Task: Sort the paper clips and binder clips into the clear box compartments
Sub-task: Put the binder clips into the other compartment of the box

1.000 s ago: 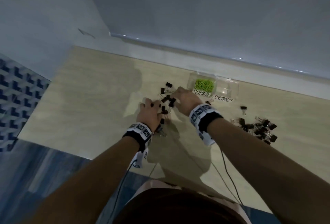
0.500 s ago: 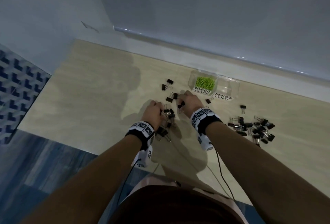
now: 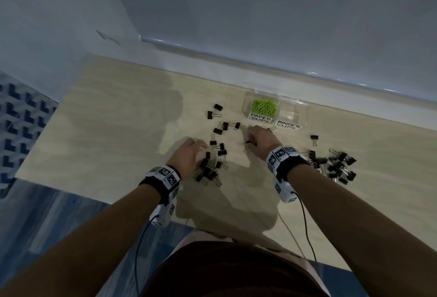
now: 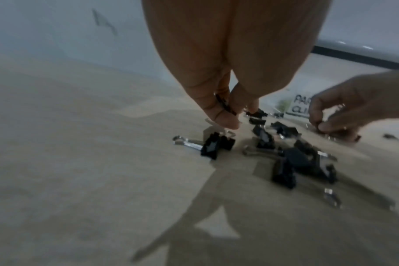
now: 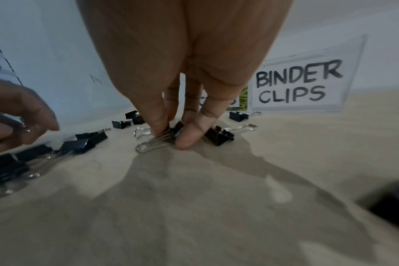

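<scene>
The right hand (image 5: 171,75) pinches a black binder clip (image 5: 171,132) against the counter (image 3: 113,131), near the clear box (image 3: 293,112) at the far edge. The left hand (image 4: 223,75) pinches another clip (image 4: 224,106) above a loose cluster of binder clips (image 3: 210,166). Green paper clips (image 3: 263,107) fill the box's left compartment

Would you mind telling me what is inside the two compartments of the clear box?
The clear box holds green paper clips in its compartment labelled PAPER CLIPS. The BINDER CLIPS compartment looks empty, though its label covers the lower front.
</scene>
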Available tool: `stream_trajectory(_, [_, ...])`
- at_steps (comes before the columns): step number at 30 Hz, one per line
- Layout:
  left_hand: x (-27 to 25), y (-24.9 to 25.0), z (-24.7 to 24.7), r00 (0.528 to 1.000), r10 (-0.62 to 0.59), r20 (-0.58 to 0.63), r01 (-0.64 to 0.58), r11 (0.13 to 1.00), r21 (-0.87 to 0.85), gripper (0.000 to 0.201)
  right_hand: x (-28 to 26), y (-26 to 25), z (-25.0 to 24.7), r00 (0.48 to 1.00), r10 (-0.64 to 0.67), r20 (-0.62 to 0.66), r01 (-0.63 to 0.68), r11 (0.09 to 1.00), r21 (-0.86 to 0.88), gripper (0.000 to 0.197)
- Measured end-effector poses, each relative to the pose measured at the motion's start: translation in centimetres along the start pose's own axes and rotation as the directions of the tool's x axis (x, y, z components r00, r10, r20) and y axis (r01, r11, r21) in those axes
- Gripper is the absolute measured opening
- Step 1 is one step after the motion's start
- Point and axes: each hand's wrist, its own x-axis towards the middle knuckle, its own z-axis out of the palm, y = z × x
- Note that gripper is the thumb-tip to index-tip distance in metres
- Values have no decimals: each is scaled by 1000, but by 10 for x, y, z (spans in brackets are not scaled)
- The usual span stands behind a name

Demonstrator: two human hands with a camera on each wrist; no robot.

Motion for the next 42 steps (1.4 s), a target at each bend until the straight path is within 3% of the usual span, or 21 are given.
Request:
stream_trajectory(3, [-4,5,6,999,-18,27,17,999,39,31,-12,4,1,999,-46,-14,46,999,24,15])
stream_trajectory(7, [-4,15,12,1000,-5,9,4,997,75,32,-23,9,7,998,-36,-57,38,998,44,20])
stream_trajectory(11, [0,20,13,1000,-13,-16,14,995,99,15,-28,12,12,994,10,-112,2,995,104,20])
stream_trajectory(15, [6,22,12,997,-66,31,61,989,134,20,-36,16,13,969,99,-227,-47,974,221,13])
stream_trajectory(20, [13,22,11,994,-44,96,25,982,189,23,-49,31,-8,874,241,-422,-45,905,422,21])
stream_trajectory(23, [22,25,4,989,-47,140,31,993,111,18,-47,42,-41,803,283,-524,1,880,476,20])
stream_trajectory(27, [40,55,-15,985,42,168,-43,999,1,9,-27,62,-79,705,415,-575,-70,847,526,20])
stream_trajectory(31, [79,125,-23,972,230,39,-227,971,-74,12,-17,76,-84,757,388,-526,-164,891,422,13])
stream_trajectory(36, [138,211,2,966,257,1,-257,966,-34,24,-41,78,-55,742,302,-598,-122,939,322,10])
stream_trajectory(38, [155,230,10,963,268,41,-269,962,34,30,-53,74,-34,812,243,-531,-102,954,281,12])
stream_trajectory(40, [164,236,16,952,281,122,-293,952,88,39,-58,70,-11,913,196,-359,-123,968,217,15])
stream_trajectory(42, [165,232,18,940,301,161,-318,943,100,45,-57,62,6,977,131,-170,-117,989,90,28])
